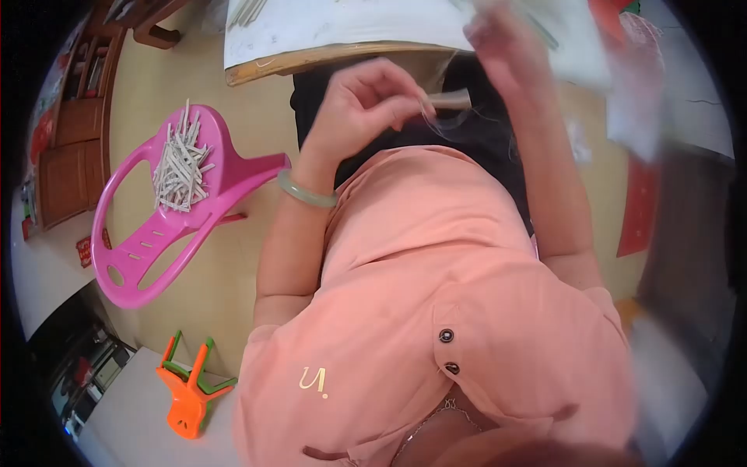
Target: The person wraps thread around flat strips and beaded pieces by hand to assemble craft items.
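Note:
My left hand (369, 97), with a pale green bangle on its wrist, is closed in a pinch over my lap. Between its thumb and fingertips is a short, pale, flat bundle (453, 100), its material too blurred to name. Thin clear strands (450, 123) loop down from the bundle. My right hand (510, 50) is raised at the table edge, to the right of the bundle and apart from it. Motion smears its fingers, so whether it holds a strand cannot be made out.
A white-topped table (327, 35) with a wooden edge stands ahead, thin pale strips (247, 11) on it. At left, a pink plastic chair (222, 144) holds a heap of short whitish sticks (183, 167). A small orange and green chair (187, 401) is at lower left; plastic bags (634, 101) hang at right.

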`<state>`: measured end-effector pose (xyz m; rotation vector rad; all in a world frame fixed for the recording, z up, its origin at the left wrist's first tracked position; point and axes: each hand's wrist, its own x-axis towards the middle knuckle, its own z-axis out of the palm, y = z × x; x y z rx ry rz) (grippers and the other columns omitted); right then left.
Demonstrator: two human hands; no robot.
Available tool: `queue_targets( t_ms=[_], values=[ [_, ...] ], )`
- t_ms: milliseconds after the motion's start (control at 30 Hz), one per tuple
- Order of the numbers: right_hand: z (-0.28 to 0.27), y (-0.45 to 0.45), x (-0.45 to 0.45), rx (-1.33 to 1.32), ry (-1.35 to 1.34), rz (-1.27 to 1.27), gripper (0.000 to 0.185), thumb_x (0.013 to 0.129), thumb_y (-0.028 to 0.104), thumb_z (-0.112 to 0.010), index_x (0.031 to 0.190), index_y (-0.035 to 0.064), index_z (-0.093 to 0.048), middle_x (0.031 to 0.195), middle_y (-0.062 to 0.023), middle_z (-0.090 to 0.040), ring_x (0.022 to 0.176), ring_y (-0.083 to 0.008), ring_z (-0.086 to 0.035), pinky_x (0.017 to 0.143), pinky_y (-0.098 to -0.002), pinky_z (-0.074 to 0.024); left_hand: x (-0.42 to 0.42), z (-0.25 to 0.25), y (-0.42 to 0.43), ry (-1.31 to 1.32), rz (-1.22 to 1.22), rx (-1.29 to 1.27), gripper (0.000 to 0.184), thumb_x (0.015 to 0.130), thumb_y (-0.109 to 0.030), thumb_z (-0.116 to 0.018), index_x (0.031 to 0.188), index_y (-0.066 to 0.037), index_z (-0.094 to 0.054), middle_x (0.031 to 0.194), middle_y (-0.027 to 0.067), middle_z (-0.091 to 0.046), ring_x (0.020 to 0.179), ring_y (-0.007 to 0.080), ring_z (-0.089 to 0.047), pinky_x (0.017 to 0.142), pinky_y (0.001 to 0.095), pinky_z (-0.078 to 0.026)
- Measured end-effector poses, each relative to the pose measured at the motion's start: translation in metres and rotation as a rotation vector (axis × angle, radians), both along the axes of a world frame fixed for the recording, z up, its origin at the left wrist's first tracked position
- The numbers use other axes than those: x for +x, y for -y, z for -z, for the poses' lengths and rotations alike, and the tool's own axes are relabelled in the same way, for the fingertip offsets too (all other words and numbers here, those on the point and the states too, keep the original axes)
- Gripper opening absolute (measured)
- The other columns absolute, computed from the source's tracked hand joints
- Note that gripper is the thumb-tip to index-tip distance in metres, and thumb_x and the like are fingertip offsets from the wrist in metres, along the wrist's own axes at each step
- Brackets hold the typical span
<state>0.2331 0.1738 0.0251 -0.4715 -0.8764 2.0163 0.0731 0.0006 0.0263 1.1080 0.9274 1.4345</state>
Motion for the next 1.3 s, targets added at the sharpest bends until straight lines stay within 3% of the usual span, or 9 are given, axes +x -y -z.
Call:
queue_targets(
  t_ms=[100,133,167,333,467,600,767,867,1300],
  values=[
    [-0.031,0.006,0.026,-0.339,-0.134,0.225,0.007,0.090,0.003,-0.048,0.085,0.0041,-0.054,0.070,-0.0007,-0.047,0.063,-0.0117,-0.046,0.068,-0.0257,-0.0483,-0.033,0.008,-0.004,0.191,-0.201,-0.081,0.013,0.081,-0.003,-0.061,0.094,-0.003,-0.058,0.085,0.0140,-0.067,0.051,0.0042,-0.042,0.047,0.0172,-0.034],
    [-0.003,-0.029,0.067,-0.332,-0.600,-0.198,0.006,0.089,-0.002,-0.048,0.089,0.0033,-0.051,0.076,-0.0040,-0.048,0.064,-0.0101,-0.044,0.056,-0.0220,-0.0416,-0.050,0.013,-0.001,0.268,-0.234,-0.086,0.017,0.081,-0.003,-0.061,0.097,-0.002,-0.058,0.086,0.0145,-0.066,0.051,0.0042,-0.041,0.046,0.0178,-0.033],
    [-0.016,-0.035,0.096,-0.288,-0.626,-0.279,0.010,0.088,-0.005,-0.046,0.087,0.0047,-0.046,0.074,-0.0025,-0.043,0.060,-0.0094,-0.041,0.054,-0.0201,-0.0382,-0.069,0.015,0.003,0.340,-0.262,-0.090,0.020,0.080,-0.003,-0.061,0.100,-0.002,-0.057,0.087,0.0149,-0.066,0.050,0.0042,-0.040,0.045,0.0185,-0.032],
    [0.000,-0.117,0.281,0.233,0.091,0.448,0.006,0.092,0.003,-0.048,0.086,0.0034,-0.049,0.074,-0.0020,-0.049,0.052,-0.0061,-0.038,0.047,-0.0186,-0.0288,-0.129,0.027,0.033,0.509,-0.525,-0.119,0.022,0.080,-0.003,-0.063,0.102,-0.001,-0.058,0.087,0.0141,-0.064,0.051,0.0039,-0.038,0.044,0.0174,-0.027],
    [0.056,-0.103,0.260,0.596,0.735,0.593,0.012,0.090,0.009,-0.054,0.098,-0.0001,-0.055,0.077,-0.0027,-0.057,0.056,-0.0044,-0.045,0.047,-0.0174,-0.0329,-0.095,0.033,0.013,0.454,-0.346,-0.128,0.022,0.084,-0.005,-0.061,0.106,-0.002,-0.057,0.091,0.0125,-0.065,0.056,0.0051,-0.044,0.047,0.0184,-0.030],
    [0.003,0.004,0.088,0.388,0.777,0.277,0.022,0.091,0.015,-0.054,0.108,0.0029,-0.058,0.077,-0.0017,-0.061,0.061,-0.0042,-0.050,0.052,-0.0155,-0.0370,-0.054,0.018,-0.003,0.244,-0.435,-0.174,0.017,0.086,-0.008,-0.060,0.102,-0.001,-0.059,0.093,0.0140,-0.065,0.057,0.0062,-0.046,0.048,0.0172,-0.032],
    [-0.001,0.044,-0.010,0.667,0.670,-0.146,0.014,0.086,0.014,-0.062,0.093,0.0029,-0.064,0.081,-0.0011,-0.063,0.072,-0.0066,-0.054,0.062,-0.0212,-0.0437,-0.021,0.011,-0.008,0.308,-0.332,-0.197,0.018,0.088,-0.010,-0.058,0.103,0.000,-0.059,0.094,0.0146,-0.065,0.063,0.0081,-0.053,0.051,0.0176,-0.037],
    [-0.003,0.056,-0.024,0.943,0.742,0.013,0.016,0.082,0.012,-0.067,0.094,0.0014,-0.066,0.081,-0.0030,-0.066,0.069,-0.0063,-0.057,0.062,-0.0226,-0.0476,-0.013,0.011,-0.006,0.331,-0.322,-0.238,0.018,0.088,-0.008,-0.058,0.103,0.001,-0.059,0.094,0.0141,-0.065,0.065,0.0093,-0.054,0.052,0.0182,-0.040],
    [-0.002,0.068,-0.026,0.713,0.643,-0.107,0.014,0.079,0.006,-0.069,0.092,0.0032,-0.069,0.077,-0.0012,-0.068,0.067,-0.0044,-0.057,0.063,-0.0203,-0.0477,-0.013,0.018,-0.003,0.452,-0.254,-0.229,0.020,0.085,-0.005,-0.060,0.104,0.001,-0.059,0.088,0.0104,-0.065,0.066,0.0105,-0.056,0.053,0.0189,-0.041]
  ],
)
